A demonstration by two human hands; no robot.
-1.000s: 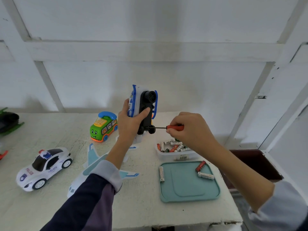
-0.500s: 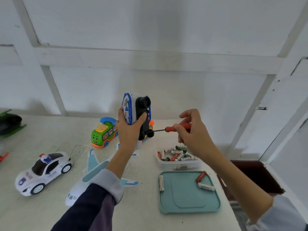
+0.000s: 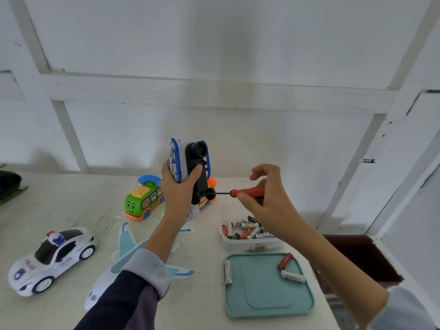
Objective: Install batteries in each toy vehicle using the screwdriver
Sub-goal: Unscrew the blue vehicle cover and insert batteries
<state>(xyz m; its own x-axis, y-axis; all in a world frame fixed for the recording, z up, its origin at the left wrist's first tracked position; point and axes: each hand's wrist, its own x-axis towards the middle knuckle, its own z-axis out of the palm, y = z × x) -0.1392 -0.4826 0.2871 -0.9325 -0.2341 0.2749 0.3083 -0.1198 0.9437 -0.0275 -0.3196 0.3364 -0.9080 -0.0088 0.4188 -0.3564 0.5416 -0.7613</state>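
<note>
My left hand [image 3: 177,186] grips a white and blue toy vehicle [image 3: 190,164] held upright above the table, its black underside facing right. A red-handled screwdriver [image 3: 246,192] is pinched in my right hand [image 3: 263,198], and its tip meets the lower part of that underside. A clear tub of batteries [image 3: 247,231] sits on the table below my right hand. Three loose batteries [image 3: 284,261] lie on a teal lid [image 3: 266,289] in front of it.
A green toy bus [image 3: 142,201], a white police car [image 3: 51,259] and a white and blue toy plane [image 3: 126,248] lie on the white table. A dark green toy [image 3: 9,184] sits at the far left. A brown box [image 3: 357,258] stands off the table's right edge.
The view has tilted up a little. My right hand's fingers have shifted on the screwdriver handle, now lifted and spread. The toy stays in my left hand at about the same place.
</note>
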